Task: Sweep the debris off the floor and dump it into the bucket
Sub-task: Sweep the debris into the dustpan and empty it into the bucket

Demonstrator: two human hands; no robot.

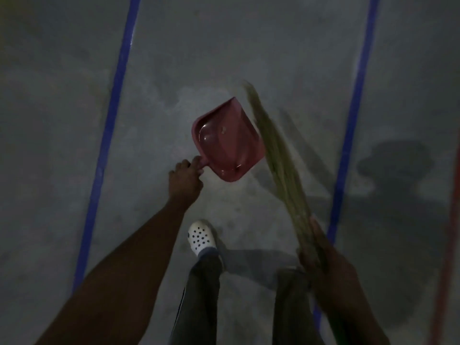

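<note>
My left hand (185,179) grips the short handle of a pink dustpan (227,143) held low over the grey concrete floor (174,70). A small pale bit of debris (223,130) lies inside the pan. My right hand (323,255) holds a straw broom (276,155) by its bundled end. The bristles reach up past the pan's right edge and look blurred. No bucket is in view.
Two blue tape lines (109,135) (353,115) run up the floor on either side of me. A red line (448,232) shows at the far right edge. My white perforated clog (200,237) stands below the pan. Dark shadows lie on the floor at right.
</note>
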